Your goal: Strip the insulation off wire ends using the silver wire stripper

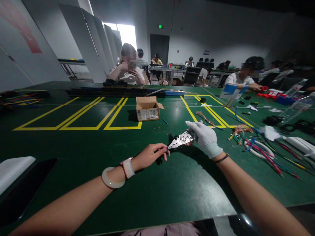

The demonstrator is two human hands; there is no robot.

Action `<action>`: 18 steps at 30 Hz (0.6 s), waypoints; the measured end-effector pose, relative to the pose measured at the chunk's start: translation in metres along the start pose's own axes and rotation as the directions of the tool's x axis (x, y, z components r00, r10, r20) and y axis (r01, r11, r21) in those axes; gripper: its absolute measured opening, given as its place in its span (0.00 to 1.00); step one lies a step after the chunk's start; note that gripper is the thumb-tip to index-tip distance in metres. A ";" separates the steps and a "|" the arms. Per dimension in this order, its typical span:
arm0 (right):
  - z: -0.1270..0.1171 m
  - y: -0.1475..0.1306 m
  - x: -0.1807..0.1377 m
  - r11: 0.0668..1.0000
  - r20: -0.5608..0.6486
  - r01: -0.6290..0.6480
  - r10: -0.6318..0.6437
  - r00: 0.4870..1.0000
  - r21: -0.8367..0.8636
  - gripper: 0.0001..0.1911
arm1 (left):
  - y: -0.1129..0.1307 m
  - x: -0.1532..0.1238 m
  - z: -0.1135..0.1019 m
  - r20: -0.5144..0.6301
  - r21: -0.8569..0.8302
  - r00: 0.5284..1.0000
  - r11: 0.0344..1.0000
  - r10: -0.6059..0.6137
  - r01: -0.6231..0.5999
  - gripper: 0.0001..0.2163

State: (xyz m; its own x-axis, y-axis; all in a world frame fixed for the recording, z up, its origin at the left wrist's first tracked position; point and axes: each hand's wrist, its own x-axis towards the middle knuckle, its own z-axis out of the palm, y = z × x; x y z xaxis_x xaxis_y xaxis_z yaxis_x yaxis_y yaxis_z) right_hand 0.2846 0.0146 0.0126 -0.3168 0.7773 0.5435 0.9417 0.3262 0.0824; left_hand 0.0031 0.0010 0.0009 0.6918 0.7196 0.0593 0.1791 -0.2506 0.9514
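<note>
My right hand [205,136], in a white glove, is closed around a silver wire stripper [182,140]. The tool's narrow jaws point left, toward my left hand [156,153]. That hand is bare, its thumb and fingers pinched at the jaw tips on what looks like a thin wire [168,148], mostly hidden by the fingers. Just under the tool's body, near the glove, a little copper [189,143] shows. Beyond the tool, a short blue wire piece [165,121] and scattered copper bits [161,130] lie on the green table [137,200].
An open cardboard box [148,114] stands ahead. At right lie coloured wires [265,155], copper strands [242,128] and plastic bottles [299,106]. A dark flat device [27,186] is at left. Long dark strips [118,92] line the far edge, where a person [128,70] sits.
</note>
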 end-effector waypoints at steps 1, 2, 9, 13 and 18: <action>0.000 0.000 0.000 1.000 -0.001 -0.002 0.002 1.000 -0.012 0.26 | 0.000 0.000 0.000 0.000 -0.001 1.000 1.000 0.001 -0.001 0.14; -0.001 0.000 0.000 1.000 -0.001 -0.004 0.004 1.000 -0.025 0.25 | 0.001 0.000 0.000 -0.002 -0.001 1.000 1.000 0.003 -0.003 0.13; -0.003 -0.003 0.000 0.998 0.000 -0.016 0.016 1.000 -0.058 0.27 | 0.002 0.001 0.001 -0.029 0.008 1.000 1.000 0.009 -0.009 0.12; 0.000 -0.002 -0.001 0.997 -0.013 0.012 -0.013 1.000 -0.078 0.28 | 0.002 0.001 0.002 -0.042 -0.034 0.999 0.999 -0.016 0.015 0.12; -0.002 -0.006 0.000 0.972 0.030 0.013 -0.006 1.000 -0.234 0.25 | -0.001 0.001 0.003 -0.079 -0.095 0.996 0.995 -0.032 0.024 0.12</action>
State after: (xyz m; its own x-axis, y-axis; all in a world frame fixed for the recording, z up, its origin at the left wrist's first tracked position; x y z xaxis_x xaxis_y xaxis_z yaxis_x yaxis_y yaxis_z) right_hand 0.2793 0.0113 0.0136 -0.3257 0.7914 0.5174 0.9379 0.2012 0.2827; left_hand 0.0059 0.0005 -0.0004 0.6281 0.7763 0.0530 0.1284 -0.1706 0.9769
